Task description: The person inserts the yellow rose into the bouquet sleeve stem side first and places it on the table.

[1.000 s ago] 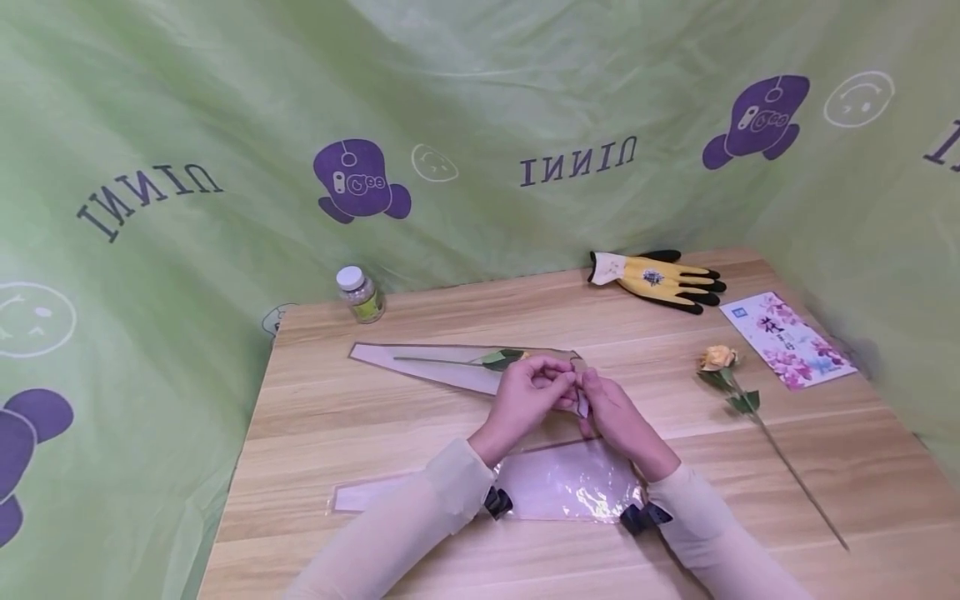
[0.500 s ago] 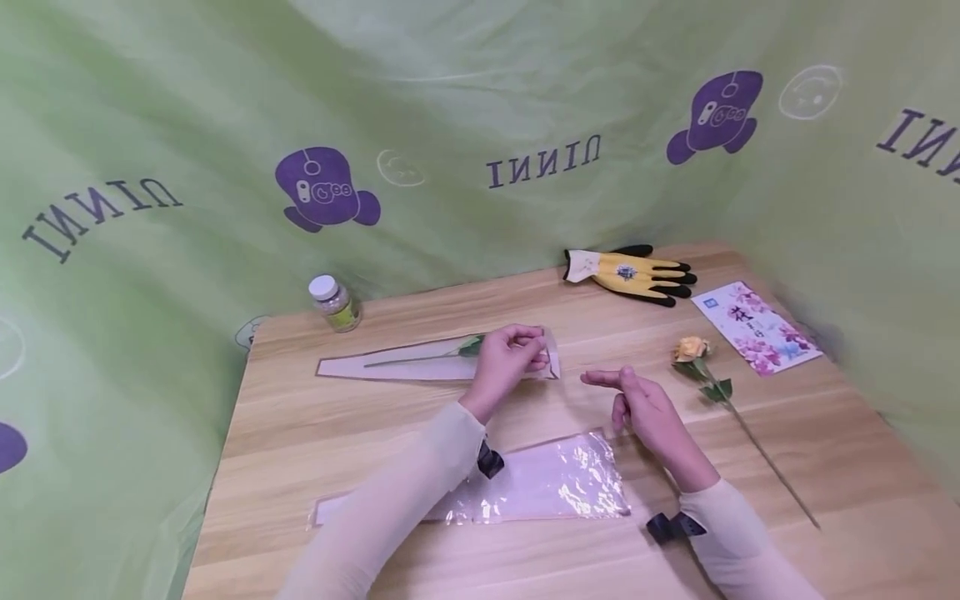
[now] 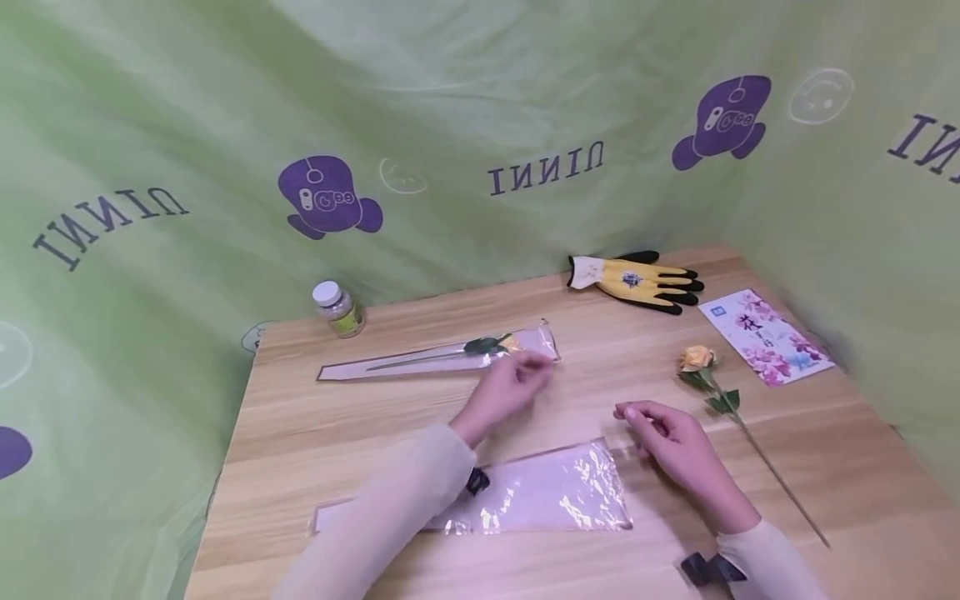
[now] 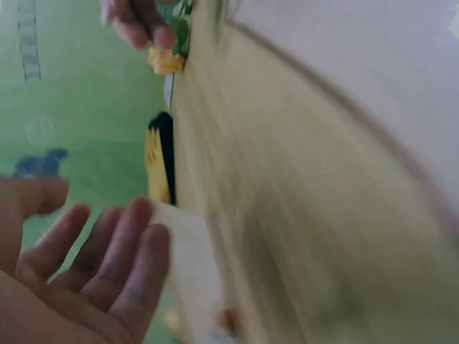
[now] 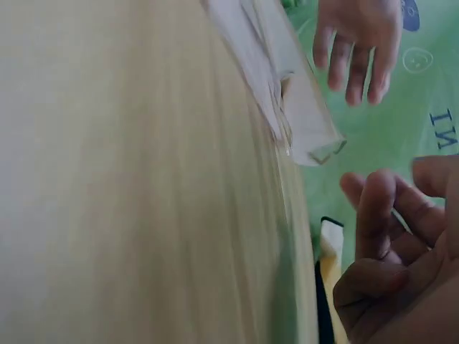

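Note:
My left hand [image 3: 510, 390] hovers just in front of a long tapered flower sleeve [image 3: 442, 360], holding nothing, its fingers loosely bent in the left wrist view. Inside that sleeve lies an artificial rose [image 3: 487, 344] with green leaves, its stem toward the narrow end. To the right, my right hand [image 3: 671, 442] is raised over the table, fingers loosely curled around nothing. A second flat sleeve [image 3: 551, 487], shiny and clear over a pale backing, lies nearer me, partly covered by my left forearm. Another rose [image 3: 697, 360], peach with a long stem, lies right of my right hand.
At the back left stands a white-capped jar [image 3: 339, 308]. A yellow and black work glove [image 3: 637, 281] lies along the back edge, with a flower-printed card [image 3: 767, 337] at the right. Green printed fabric [image 3: 450, 100] hangs close behind the table.
Both hands have let go of the rose's sleeve, which now lies flat on the table. My right hand has drawn away to the right; my left has come back toward me.

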Demonstrator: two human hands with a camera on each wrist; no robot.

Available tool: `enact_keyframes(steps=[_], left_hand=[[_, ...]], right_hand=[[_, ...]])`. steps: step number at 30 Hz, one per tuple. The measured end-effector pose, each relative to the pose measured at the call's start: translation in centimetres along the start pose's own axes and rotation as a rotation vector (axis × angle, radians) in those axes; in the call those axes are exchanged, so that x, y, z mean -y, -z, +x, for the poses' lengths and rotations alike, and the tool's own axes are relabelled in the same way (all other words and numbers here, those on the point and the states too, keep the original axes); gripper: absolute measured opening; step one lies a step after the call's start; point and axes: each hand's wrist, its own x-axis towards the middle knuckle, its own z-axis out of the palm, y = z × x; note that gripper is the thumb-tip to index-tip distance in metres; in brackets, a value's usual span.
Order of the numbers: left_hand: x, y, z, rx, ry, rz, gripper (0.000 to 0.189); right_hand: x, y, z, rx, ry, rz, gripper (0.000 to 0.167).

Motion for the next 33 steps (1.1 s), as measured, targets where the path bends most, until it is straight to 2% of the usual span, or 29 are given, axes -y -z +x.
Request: enact_keyframes(steps=[3,6,8,10,13,17,20,25,33], left_hand=[[0.1,-0.6,-4.6,0.162,-0.136,0.376,0.032],[0.5,-1.4,-9.2,0.241,-0.294,0.769,0.036],[1.0,-1.9,-11.5,0.26,-0.371,0.948,0.039],[1.7,-2.2,-12.9,0.26,-0.426,1.054,0.042],[2.7,-2.3,-13.2,0.238,-0.443,1.071,0.043],[3.9,-1.3,-11.5,0.193,-0.437,1.053,0.043],[4.4,-0.4,-10.2,0.187,-0.424,1.051,0.04],[4.4,0.4,-9.1,0.196,-0.4,1.032,0.039],[4.5,0.4,-9.0,0.177,-0.392,1.015,0.038]], right_hand=[[0.1,0.1,-1.5,0.008,0.016,-0.156,0.031],[0.5,-0.1,-2.4,0.061,0.059,-0.294,0.023],[0.7,-0.2,-2.7,0.099,0.077,-0.341,0.02],[0.9,-0.3,-2.7,0.127,0.087,-0.366,0.018],[1.0,-0.5,-2.4,0.143,0.075,-0.371,0.017],[0.8,-1.1,-1.2,0.143,0.045,-0.37,0.016],[0.6,-1.6,-0.2,0.141,0.032,-0.363,0.017],[0.7,-2.1,1.0,0.147,0.021,-0.355,0.019],[1.2,-2.6,1.5,0.159,0.069,-0.327,0.008]])
